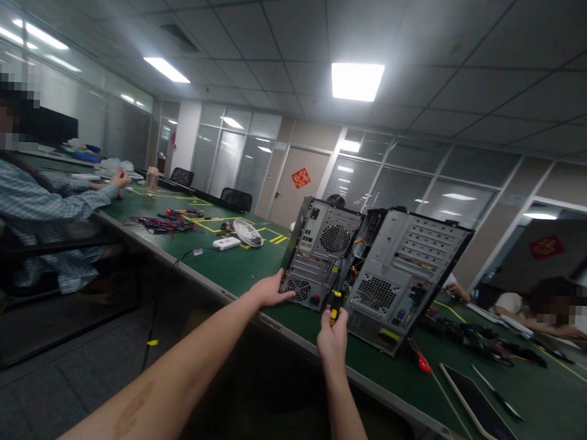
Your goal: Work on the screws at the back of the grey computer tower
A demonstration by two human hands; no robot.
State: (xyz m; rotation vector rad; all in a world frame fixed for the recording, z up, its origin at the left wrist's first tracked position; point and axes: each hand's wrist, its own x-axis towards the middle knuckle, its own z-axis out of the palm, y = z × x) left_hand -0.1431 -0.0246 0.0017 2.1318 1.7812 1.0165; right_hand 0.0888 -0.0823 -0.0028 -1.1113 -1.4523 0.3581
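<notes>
Two computer cases stand upright on the green table, their rear panels facing me. My left hand [269, 290] lies against the lower left edge of the smaller computer case [316, 247], thumb stretched across its fan grille. In my right hand [333, 338] is a screwdriver [336, 305] with a yellow and black handle, its fingers wrapped round it. It points up at the smaller case's right edge; its tip cannot be made out. Close on the right is the larger computer case [392, 283], a gap with wires between the two.
A tangle of coloured wires [169, 222], a white power strip [227, 243] and a white round grille [248, 232] lie to the left. On the right are a red-handled tool [421, 362], a tablet [484, 410] and black cables [483, 342]. People sit at both sides.
</notes>
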